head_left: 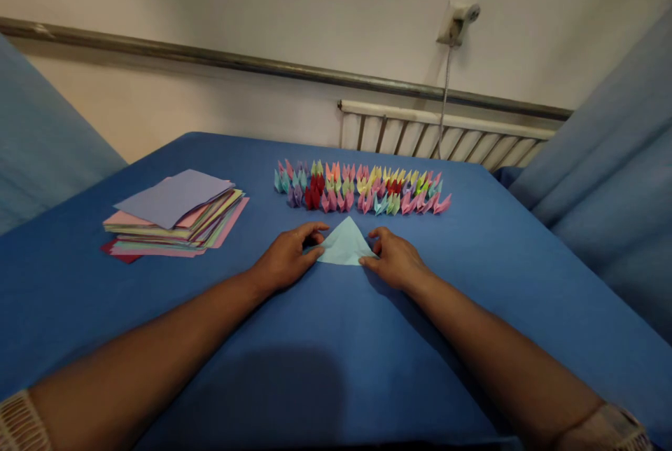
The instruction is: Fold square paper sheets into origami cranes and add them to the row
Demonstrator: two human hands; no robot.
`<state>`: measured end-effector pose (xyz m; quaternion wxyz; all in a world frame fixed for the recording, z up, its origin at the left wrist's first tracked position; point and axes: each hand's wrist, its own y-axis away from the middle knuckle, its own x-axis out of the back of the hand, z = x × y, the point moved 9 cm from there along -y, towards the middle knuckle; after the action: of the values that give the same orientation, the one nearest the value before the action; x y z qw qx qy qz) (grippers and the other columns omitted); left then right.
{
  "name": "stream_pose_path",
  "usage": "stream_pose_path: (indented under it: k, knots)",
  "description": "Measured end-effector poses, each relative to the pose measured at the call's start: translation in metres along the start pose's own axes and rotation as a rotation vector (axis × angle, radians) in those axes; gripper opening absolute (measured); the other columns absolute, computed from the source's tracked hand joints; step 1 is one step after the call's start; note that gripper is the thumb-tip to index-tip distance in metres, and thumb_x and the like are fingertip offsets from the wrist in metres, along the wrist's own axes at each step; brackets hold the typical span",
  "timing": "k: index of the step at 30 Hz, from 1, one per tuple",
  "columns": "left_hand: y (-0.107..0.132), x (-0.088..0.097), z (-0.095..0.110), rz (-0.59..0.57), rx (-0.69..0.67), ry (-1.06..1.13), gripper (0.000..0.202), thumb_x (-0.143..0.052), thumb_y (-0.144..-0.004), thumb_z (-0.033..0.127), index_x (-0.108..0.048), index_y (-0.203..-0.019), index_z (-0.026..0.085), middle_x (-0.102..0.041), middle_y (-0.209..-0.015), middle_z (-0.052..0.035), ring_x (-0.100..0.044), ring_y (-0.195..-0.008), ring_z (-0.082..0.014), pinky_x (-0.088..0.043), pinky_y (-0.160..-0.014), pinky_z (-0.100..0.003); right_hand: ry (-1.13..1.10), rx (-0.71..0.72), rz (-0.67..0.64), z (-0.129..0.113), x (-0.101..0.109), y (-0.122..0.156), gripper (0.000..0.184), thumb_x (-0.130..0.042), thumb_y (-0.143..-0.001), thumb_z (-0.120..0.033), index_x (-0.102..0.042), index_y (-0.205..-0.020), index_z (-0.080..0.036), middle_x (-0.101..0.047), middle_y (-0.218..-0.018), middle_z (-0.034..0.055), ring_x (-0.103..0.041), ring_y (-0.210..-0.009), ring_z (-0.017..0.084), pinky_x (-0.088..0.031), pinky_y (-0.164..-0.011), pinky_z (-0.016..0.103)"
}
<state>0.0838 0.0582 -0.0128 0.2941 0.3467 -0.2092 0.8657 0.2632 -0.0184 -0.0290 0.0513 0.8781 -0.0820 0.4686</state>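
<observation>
The pale blue paper triangle [344, 244] lies between the person's left hand [288, 255] and right hand [396, 258], its tip pointing away from them. On each hand the thumb rests at a near corner, with the forefinger parted from it; whether other fingers pinch from beneath, one cannot tell. If the thumbs push unequally, the paper could slip or crease crookedly; if the hands drift forward, the folded paper figures [362, 188] just beyond might be toppled
</observation>
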Motion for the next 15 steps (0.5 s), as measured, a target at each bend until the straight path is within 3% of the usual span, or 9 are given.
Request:
stream_pose_path:
  k: [4, 8, 12, 15]
  knots:
    - [0.003, 0.002, 0.005, 0.015, -0.039, 0.161, 0.039, -0.058, -0.083, 0.029, -0.056, -0.121, 0.021, -0.066, -0.095, -0.0018, -0.065, -0.089, -0.0173, -0.052, -0.085, -0.032, -0.249, 0.159, 0.134, -0.003, 0.003, -0.006, 0.063, -0.077, -0.069, -0.039, -0.055, -0.124, -0.018, -0.06, -0.117, 0.0103, -0.06, -0.102, 0.022, -0.047, -0.086, 0.034]
    - [0.008, 0.003, 0.016, 0.001, -0.064, 0.205, 0.037, -0.059, -0.083, 0.03, -0.058, -0.119, 0.022, -0.066, -0.097, -0.0024, -0.064, -0.091, -0.0177, -0.053, -0.086, -0.033, -0.516, 0.304, 0.103, -0.011, 0.001, -0.007, 0.019, -0.064, -0.082, -0.035, -0.067, -0.09, -0.019, -0.065, -0.086, 0.0025, -0.06, -0.08, 0.016, -0.047, -0.076, 0.029]
    - [0.008, 0.002, 0.025, -0.027, -0.072, 0.213, 0.038, -0.064, -0.08, 0.034, -0.062, -0.115, 0.02, -0.067, -0.11, -0.0058, -0.063, -0.101, -0.021, -0.049, -0.093, -0.036, -0.574, 0.396, 0.109, -0.023, 0.008, 0.001, 0.016, -0.059, -0.086, -0.032, -0.068, -0.081, -0.019, -0.063, -0.078, 0.0008, -0.058, -0.072, 0.014, -0.045, -0.071, 0.026]
    - [0.008, -0.001, 0.028, -0.076, -0.056, 0.244, 0.03, -0.061, -0.082, 0.039, -0.067, -0.104, 0.019, -0.07, -0.1, -0.0036, -0.064, -0.092, -0.0197, -0.051, -0.086, -0.032, -0.518, 0.432, 0.115, -0.031, 0.012, 0.007, 0.018, -0.058, -0.087, -0.033, -0.067, -0.079, -0.019, -0.062, -0.077, 0.0007, -0.056, -0.07, 0.013, -0.044, -0.069, 0.025]
